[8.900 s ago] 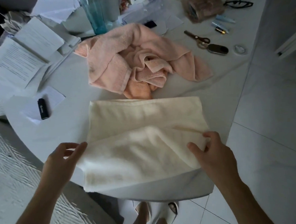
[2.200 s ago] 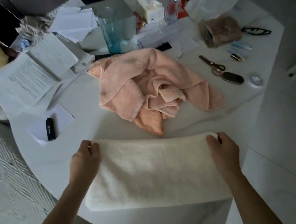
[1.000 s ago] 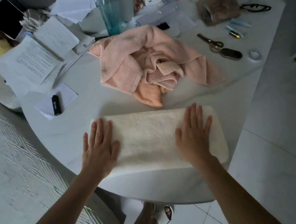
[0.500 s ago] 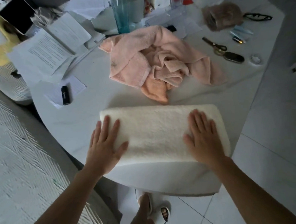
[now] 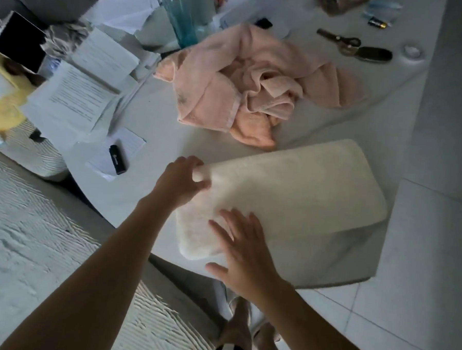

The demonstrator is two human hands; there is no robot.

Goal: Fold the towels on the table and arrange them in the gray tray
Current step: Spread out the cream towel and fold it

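White round desk | plush cream towel, folded oblong | left hand apparently pinches its corner | right hand fingers spread flat | crumpled pink towel beyond

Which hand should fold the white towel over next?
Probably the left hand: its fingers already pinch the far left corner of the white towel, ready to lift. The right hand lies flat on the near edge, holding it down.
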